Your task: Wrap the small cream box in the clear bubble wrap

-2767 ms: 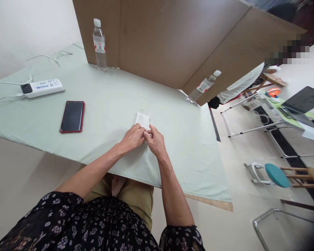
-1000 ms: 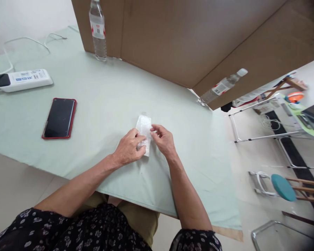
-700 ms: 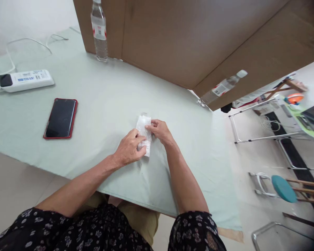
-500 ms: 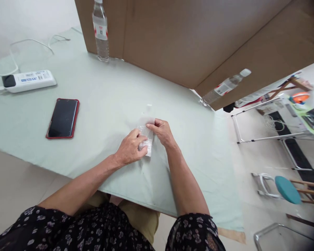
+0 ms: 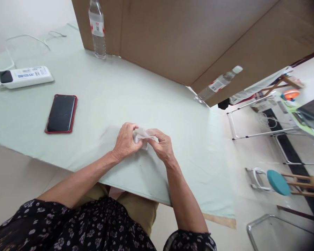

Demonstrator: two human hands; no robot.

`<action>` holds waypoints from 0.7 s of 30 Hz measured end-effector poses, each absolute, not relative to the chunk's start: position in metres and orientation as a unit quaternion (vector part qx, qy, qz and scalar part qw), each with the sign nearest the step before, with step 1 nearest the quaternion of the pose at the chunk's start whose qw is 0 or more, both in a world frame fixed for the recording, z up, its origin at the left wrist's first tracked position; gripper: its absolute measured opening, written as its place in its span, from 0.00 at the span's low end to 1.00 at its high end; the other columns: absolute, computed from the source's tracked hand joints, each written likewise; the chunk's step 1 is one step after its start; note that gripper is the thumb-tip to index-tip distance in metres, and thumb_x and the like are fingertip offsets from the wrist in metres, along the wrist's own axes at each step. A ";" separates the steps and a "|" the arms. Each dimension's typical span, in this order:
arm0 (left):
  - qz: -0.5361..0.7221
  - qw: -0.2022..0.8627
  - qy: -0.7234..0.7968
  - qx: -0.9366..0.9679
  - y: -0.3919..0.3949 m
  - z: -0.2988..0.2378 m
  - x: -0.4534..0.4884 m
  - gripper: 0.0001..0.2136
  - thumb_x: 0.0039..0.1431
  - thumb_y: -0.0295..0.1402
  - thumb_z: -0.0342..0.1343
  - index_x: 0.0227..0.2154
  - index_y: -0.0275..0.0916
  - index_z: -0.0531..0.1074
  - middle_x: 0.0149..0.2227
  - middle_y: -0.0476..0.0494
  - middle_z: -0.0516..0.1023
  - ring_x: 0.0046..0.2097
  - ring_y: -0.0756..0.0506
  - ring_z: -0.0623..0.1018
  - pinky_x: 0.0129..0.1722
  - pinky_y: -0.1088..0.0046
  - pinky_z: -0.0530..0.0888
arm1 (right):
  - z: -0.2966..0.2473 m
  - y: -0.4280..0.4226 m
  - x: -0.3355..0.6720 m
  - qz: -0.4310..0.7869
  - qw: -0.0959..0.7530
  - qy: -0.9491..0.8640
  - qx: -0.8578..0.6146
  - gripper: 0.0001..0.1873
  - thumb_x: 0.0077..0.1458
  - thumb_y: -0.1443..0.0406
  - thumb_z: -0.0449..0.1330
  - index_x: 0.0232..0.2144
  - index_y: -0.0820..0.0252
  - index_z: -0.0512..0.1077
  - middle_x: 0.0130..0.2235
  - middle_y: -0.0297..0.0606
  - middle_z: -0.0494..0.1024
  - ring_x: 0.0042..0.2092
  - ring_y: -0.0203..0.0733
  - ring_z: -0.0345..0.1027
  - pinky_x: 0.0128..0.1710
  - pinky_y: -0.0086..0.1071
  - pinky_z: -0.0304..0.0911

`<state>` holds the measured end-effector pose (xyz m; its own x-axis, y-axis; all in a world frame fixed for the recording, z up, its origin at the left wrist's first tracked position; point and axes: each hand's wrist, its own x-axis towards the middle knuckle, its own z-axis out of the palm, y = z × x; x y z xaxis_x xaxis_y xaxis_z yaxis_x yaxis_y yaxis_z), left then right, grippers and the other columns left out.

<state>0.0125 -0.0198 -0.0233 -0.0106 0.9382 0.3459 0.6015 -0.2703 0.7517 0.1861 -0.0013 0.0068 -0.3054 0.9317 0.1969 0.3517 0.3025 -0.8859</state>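
pale-green tablecloth (image 5: pixel 107 97), cardboard panel (image 5: pixel 157 38) behind, translucent sheet (image 5: pixel 146 134)

Our see-through packet (image 5: pixel 144 133) isn't flat anymore, it's all bunched up. Our left hand (image 5: pixel 126 139) went from pressing it to gripping its 9 o'clock side, our right hand (image 5: pixel 162 145) from 1 o'clock to 3.

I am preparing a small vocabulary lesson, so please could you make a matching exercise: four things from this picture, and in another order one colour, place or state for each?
1. Phone
2. Whitish wrap
3. Stool seat
4. Cardboard panel

A. Teal
B. Brown and upright
C. Held between the left hand and the right hand
D. Lying flat, red-edged

Right pairs: 1-D, 2-C, 3-A, 4-B
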 end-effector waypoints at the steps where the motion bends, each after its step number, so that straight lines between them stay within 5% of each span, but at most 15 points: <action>1: 0.425 0.205 0.561 0.680 -0.019 -0.024 0.011 0.23 0.48 0.31 0.62 0.49 0.38 0.66 0.49 0.37 0.71 0.53 0.39 0.72 0.56 0.58 0.71 | 0.005 -0.006 0.187 0.371 0.381 -0.725 -0.437 0.08 0.58 0.59 0.61 0.33 0.54 0.78 0.43 0.39 0.82 0.48 0.46 0.76 0.54 0.43 0.68; 5: 0.382 0.270 0.521 0.714 -0.015 -0.025 0.003 0.20 0.48 0.30 0.61 0.47 0.39 0.71 0.58 0.34 0.67 0.61 0.37 0.68 0.59 0.59 0.70 | -0.010 -0.025 0.191 0.296 0.370 -0.784 -0.401 0.10 0.62 0.62 0.58 0.43 0.51 0.77 0.49 0.41 0.81 0.57 0.47 0.72 0.60 0.48 0.67; 9: 0.374 0.303 0.476 0.736 -0.011 -0.026 -0.003 0.13 0.48 0.27 0.58 0.39 0.39 0.74 0.52 0.38 0.75 0.58 0.38 0.73 0.58 0.57 0.71 | -0.030 -0.034 0.193 0.192 0.366 -0.836 -0.362 0.21 0.60 0.61 0.63 0.55 0.54 0.71 0.57 0.48 0.77 0.63 0.53 0.67 0.62 0.54 0.65; 13: 0.374 0.323 0.427 0.757 -0.006 -0.027 -0.013 0.18 0.50 0.28 0.55 0.45 0.38 0.75 0.54 0.36 0.77 0.61 0.37 0.72 0.63 0.54 0.68 | -0.039 -0.025 0.192 0.155 0.386 -0.837 -0.356 0.18 0.63 0.68 0.55 0.54 0.52 0.72 0.55 0.46 0.77 0.61 0.49 0.68 0.60 0.50 0.67; 18: 0.334 0.358 0.440 0.753 -0.002 -0.026 -0.017 0.32 0.47 0.30 0.56 0.60 0.35 0.67 0.65 0.32 0.67 0.69 0.34 0.63 0.68 0.52 0.61 | -0.031 0.006 0.191 0.295 0.415 -0.748 -0.426 0.12 0.61 0.60 0.59 0.45 0.55 0.77 0.48 0.42 0.81 0.51 0.47 0.74 0.54 0.44 0.69; 21: 0.315 0.413 0.475 0.710 -0.002 -0.019 -0.014 0.28 0.49 0.34 0.58 0.56 0.35 0.70 0.58 0.34 0.75 0.61 0.34 0.72 0.61 0.54 0.70 | -0.026 0.014 0.188 0.434 0.425 -0.648 -0.460 0.12 0.58 0.57 0.62 0.39 0.57 0.78 0.37 0.37 0.81 0.39 0.42 0.75 0.43 0.37 0.70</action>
<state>-0.0137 -0.0017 -0.0194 0.3503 0.9350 0.0558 0.4141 -0.2080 0.8861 0.1884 0.0143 -0.0255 -0.2164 0.9645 0.1512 0.2260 0.2001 -0.9534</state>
